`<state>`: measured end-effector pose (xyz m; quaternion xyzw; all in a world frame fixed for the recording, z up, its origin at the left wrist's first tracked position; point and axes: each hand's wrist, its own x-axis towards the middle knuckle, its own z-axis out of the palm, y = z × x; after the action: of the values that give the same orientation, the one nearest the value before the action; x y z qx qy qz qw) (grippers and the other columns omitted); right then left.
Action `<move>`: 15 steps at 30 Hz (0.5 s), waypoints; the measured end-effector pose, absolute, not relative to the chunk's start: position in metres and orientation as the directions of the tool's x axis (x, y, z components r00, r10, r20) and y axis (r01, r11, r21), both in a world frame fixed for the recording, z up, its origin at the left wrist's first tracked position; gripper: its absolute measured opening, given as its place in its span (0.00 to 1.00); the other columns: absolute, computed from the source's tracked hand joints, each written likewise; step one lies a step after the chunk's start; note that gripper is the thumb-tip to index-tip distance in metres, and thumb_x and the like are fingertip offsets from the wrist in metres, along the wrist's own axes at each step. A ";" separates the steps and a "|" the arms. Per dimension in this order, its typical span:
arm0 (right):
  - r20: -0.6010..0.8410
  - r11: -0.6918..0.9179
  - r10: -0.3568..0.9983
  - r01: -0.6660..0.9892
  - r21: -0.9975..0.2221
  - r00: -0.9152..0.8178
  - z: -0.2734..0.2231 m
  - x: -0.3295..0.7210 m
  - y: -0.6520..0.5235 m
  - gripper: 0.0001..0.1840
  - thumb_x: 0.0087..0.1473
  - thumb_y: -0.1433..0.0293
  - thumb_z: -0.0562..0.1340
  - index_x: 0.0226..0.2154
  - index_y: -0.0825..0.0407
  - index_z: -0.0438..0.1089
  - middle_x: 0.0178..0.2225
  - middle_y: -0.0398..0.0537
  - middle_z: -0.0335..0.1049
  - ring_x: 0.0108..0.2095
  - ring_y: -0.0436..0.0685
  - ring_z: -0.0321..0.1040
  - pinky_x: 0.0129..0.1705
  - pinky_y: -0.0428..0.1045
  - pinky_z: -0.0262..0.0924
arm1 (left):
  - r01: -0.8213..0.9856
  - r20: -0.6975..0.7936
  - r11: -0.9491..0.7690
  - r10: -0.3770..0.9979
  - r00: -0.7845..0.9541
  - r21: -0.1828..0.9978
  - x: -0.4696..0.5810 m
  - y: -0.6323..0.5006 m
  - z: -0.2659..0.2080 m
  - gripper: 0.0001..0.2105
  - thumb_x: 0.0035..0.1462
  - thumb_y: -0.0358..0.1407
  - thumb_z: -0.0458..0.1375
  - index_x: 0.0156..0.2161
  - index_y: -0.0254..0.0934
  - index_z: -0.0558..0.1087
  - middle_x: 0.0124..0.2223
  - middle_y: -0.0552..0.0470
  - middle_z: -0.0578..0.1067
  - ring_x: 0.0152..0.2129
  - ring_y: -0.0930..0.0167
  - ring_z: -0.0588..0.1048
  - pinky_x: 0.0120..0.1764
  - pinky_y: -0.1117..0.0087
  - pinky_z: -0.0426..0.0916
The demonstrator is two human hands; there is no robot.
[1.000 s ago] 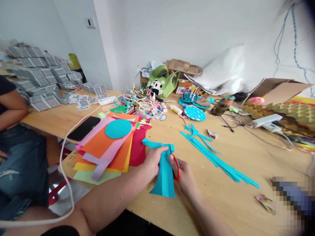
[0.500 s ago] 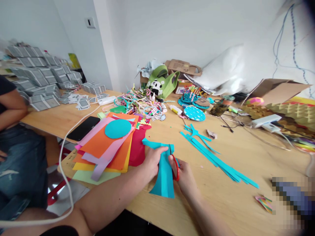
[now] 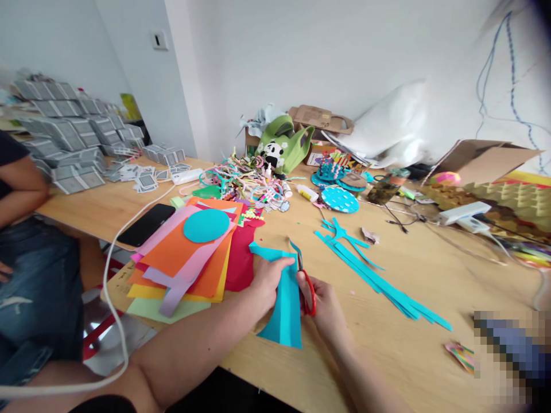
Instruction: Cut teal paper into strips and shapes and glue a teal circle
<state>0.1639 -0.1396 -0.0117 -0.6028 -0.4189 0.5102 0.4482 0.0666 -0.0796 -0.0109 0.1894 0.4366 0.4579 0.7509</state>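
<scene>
A piece of turquoise paper (image 3: 289,310), creased lengthwise and flaring at its lower end, is pinched in my left hand (image 3: 270,278), with the thumb on top. My right hand (image 3: 325,307) grips scissors by their red handles (image 3: 310,293). The scissors' blade (image 3: 297,248) points up and away along the paper's right edge. Whether the blades are parted is hard to make out. To the right lie several long turquoise paper strips (image 3: 379,281). Left of my hands, a turquoise paper circle (image 3: 206,225) rests on a stack of coloured paper sheets (image 3: 172,255).
A black phone (image 3: 146,225) lies beside the stack, near a white cable (image 3: 112,287). Craft pieces (image 3: 245,178), a green panda bag (image 3: 279,146) and a dotted turquoise disc (image 3: 340,199) sit farther back. A person (image 3: 26,252) sits at left by stacked grey bundles (image 3: 69,135).
The scissors' blade has shifted from across the paper's top right corner to beyond its right edge. The small flap right of the blade no longer shows. The paper's lower end moved slightly left.
</scene>
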 end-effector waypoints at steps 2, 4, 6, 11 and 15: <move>-0.239 -0.245 0.962 0.028 -0.969 0.134 -0.012 0.168 -0.139 0.31 0.48 0.42 0.57 0.18 0.53 0.62 0.12 0.42 0.60 0.14 0.48 0.56 0.19 0.45 0.49 | -0.501 -0.518 0.559 0.822 0.236 0.661 0.066 -0.078 -0.009 0.12 0.37 0.33 0.68 0.28 0.36 0.72 0.22 0.51 0.74 0.22 0.65 0.75 0.28 0.63 0.71; -0.246 -0.246 0.962 -0.007 -0.969 0.120 -0.013 0.174 -0.137 0.31 0.51 0.43 0.55 0.21 0.54 0.65 0.12 0.43 0.62 0.14 0.48 0.57 0.20 0.45 0.50 | -0.525 -0.502 0.533 0.838 0.215 0.664 0.065 -0.076 -0.008 0.12 0.38 0.34 0.68 0.31 0.36 0.72 0.24 0.51 0.75 0.22 0.66 0.75 0.27 0.65 0.71; -0.244 -0.242 0.966 -0.039 -0.970 0.083 -0.012 0.180 -0.137 0.30 0.53 0.44 0.54 0.24 0.55 0.66 0.13 0.43 0.62 0.14 0.48 0.58 0.21 0.45 0.51 | -0.567 -0.464 0.468 0.871 0.165 0.677 0.063 -0.072 -0.005 0.13 0.39 0.34 0.68 0.31 0.36 0.72 0.26 0.51 0.76 0.21 0.67 0.75 0.27 0.67 0.70; -0.150 -0.147 0.988 0.065 -0.987 -0.035 -0.002 0.181 -0.140 0.23 0.47 0.50 0.64 0.26 0.54 0.65 0.19 0.42 0.64 0.21 0.49 0.59 0.24 0.45 0.52 | -0.625 -0.435 0.406 0.893 0.115 0.667 0.057 -0.064 -0.002 0.13 0.39 0.37 0.69 0.28 0.34 0.72 0.27 0.50 0.77 0.23 0.68 0.75 0.29 0.68 0.70; -0.145 -0.140 0.988 0.094 -0.986 -0.051 0.002 0.175 -0.142 0.23 0.37 0.56 0.71 0.25 0.52 0.63 0.21 0.37 0.57 0.22 0.47 0.52 0.24 0.44 0.49 | -0.646 -0.408 0.357 0.910 0.078 0.674 0.053 -0.058 -0.004 0.15 0.37 0.39 0.71 0.28 0.35 0.72 0.27 0.51 0.76 0.21 0.71 0.73 0.28 0.69 0.68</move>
<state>0.1754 -0.1422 0.0025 -0.5419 -0.4994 0.5255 0.4252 0.0529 -0.0582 -0.0044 0.1617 0.4073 0.5433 0.7161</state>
